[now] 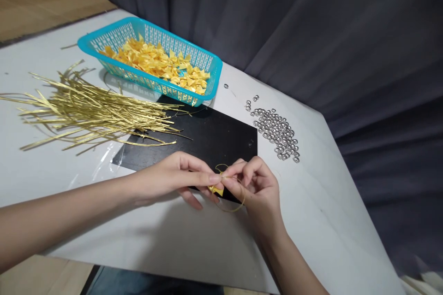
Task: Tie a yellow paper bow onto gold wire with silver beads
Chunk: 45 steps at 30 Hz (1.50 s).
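Above the near edge of a black mat, my left hand (187, 176) is closed, thumb and forefinger pinching, with a small yellow ribbon bow (217, 190) held at its fingertips. My right hand (259, 186) meets it there, thumb and forefinger pinched on a thin gold cord (237, 209). The cord curves in a loop below the fingertips, and a smaller bend of it rises above them. Fingers hide most of the bow and the spot where cord and bow meet.
A turquoise plastic basket (147, 80) at the back holds many yellow ribbon bows (148, 60). Loose gold cords (100, 110) lie at left, partly over the black mat (211, 136). Small silver beads (277, 131) are heaped at right on the white table (321, 203). A dark curtain (294, 23) hangs behind.
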Each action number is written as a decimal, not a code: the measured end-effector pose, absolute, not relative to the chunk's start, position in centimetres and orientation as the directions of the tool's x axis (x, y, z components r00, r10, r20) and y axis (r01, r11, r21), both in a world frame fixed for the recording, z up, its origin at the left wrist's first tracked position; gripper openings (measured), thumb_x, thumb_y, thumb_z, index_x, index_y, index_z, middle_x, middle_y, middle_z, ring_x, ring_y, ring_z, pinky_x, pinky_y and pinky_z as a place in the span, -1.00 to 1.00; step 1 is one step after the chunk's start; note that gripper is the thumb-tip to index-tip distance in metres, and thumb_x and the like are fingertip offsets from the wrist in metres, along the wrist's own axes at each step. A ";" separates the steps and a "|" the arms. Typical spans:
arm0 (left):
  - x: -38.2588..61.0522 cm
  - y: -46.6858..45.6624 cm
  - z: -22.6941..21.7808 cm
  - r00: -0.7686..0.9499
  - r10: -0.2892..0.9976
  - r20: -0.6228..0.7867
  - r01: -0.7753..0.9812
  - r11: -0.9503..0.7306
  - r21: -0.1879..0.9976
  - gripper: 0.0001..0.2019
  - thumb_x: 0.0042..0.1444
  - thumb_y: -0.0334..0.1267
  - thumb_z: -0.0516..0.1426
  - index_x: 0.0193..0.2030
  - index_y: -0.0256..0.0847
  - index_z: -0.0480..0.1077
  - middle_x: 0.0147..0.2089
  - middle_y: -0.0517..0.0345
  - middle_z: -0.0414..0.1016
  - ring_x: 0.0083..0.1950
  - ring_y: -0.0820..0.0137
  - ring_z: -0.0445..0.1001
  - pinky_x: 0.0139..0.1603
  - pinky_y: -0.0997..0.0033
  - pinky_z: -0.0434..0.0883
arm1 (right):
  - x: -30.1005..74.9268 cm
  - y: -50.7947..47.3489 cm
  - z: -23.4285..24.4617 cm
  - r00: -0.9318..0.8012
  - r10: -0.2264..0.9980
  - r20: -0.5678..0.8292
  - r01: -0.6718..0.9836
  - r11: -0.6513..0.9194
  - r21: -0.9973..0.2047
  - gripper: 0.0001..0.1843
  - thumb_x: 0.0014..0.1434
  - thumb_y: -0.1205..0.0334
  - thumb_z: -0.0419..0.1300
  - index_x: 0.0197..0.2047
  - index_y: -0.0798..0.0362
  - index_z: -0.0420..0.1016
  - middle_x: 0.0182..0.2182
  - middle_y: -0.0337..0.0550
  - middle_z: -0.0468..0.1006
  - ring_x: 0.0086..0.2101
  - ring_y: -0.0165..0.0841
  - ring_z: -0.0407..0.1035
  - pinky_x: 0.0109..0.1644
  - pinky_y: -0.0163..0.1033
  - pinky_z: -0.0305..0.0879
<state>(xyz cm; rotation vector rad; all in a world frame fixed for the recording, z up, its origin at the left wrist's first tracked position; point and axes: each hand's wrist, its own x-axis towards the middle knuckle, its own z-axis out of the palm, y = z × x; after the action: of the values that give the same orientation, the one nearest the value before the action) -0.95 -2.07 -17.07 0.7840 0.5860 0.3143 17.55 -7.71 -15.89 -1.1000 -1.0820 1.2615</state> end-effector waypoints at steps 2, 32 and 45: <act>-1.0 -2.0 -17.1 0.795 0.470 -0.384 -0.054 0.685 0.727 -0.77 0.07 -0.09 0.32 -0.33 -0.25 0.63 -0.31 0.00 0.66 -0.27 0.38 0.61 -0.34 0.54 0.54 | 17.6 -7.7 -15.9 0.014 1.000 0.006 -0.149 0.008 -0.989 -0.63 0.03 0.43 0.40 -0.51 -0.02 0.27 -0.43 -0.32 0.65 -0.43 -0.43 0.39 -0.33 -0.30 0.30; -0.8 -2.7 -16.7 0.618 0.786 0.003 0.188 -0.152 0.970 -0.78 0.16 -0.27 0.15 -0.42 -0.28 0.58 -0.34 0.08 0.60 -0.35 0.44 0.52 -0.44 0.61 0.37 | 18.5 -7.4 -15.7 0.021 0.987 -0.160 0.021 -0.161 -0.987 -0.63 0.01 0.29 0.41 -0.48 -0.02 0.22 -0.41 -0.24 0.62 -0.40 -0.41 0.44 -0.28 -0.30 0.34; -0.6 -2.2 -17.9 0.562 0.795 -0.228 0.049 0.243 0.969 -0.76 -0.02 -0.24 0.31 -0.23 -0.29 0.45 -0.39 0.15 0.59 -0.34 0.41 0.58 -0.30 0.48 0.50 | 18.4 -6.8 -16.5 0.044 0.985 -0.169 0.058 -0.171 -0.984 -0.59 -0.05 0.23 0.44 -0.47 -0.04 0.20 -0.39 -0.22 0.66 -0.35 -0.31 0.51 -0.18 -0.19 0.39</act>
<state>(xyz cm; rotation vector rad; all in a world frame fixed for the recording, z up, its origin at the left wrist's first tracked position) -0.56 -2.21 -17.95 1.2356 0.8543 0.6052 18.37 -6.77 -16.47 -1.3990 -1.1396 1.2742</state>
